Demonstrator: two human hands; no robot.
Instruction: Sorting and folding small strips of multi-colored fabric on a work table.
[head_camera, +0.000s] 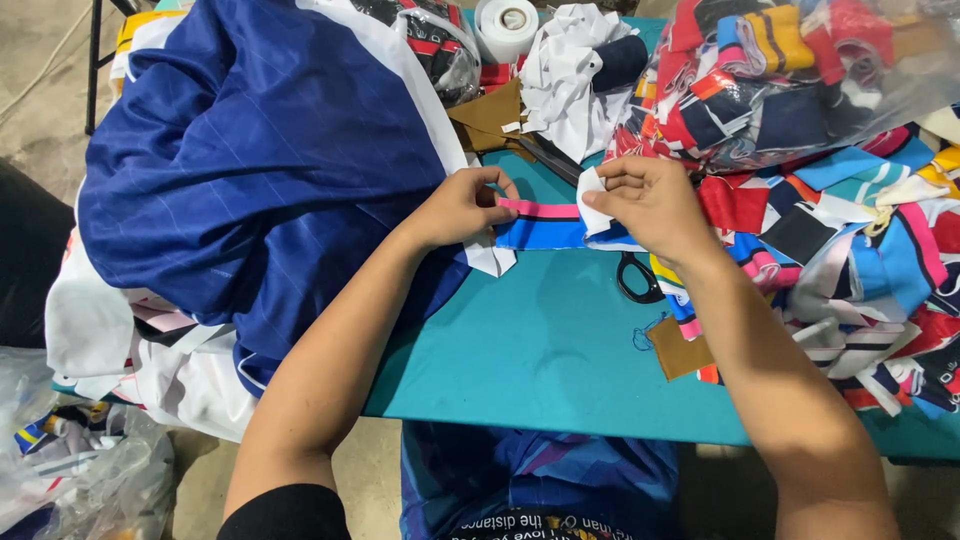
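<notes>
**Plastic bags around the bench**

A clear plastic bag stuffed with multicoloured fabric pieces (790, 80) lies at the bench's far right. A smaller clear plastic bag of red-and-dark cloth (440, 45) sits at the far middle. Crumpled clear plastic bags (70, 470) lie on the floor, lower left.

- A garment sewing workshop, judging by the teal cloth-covered worktable (540, 350)
- Left of it, a heaped blue pinstriped jersey (250, 170)
- Right, bagged multicoloured fabric offcuts (790, 80)
- Behind, a white tape roll (506, 25)
</notes>
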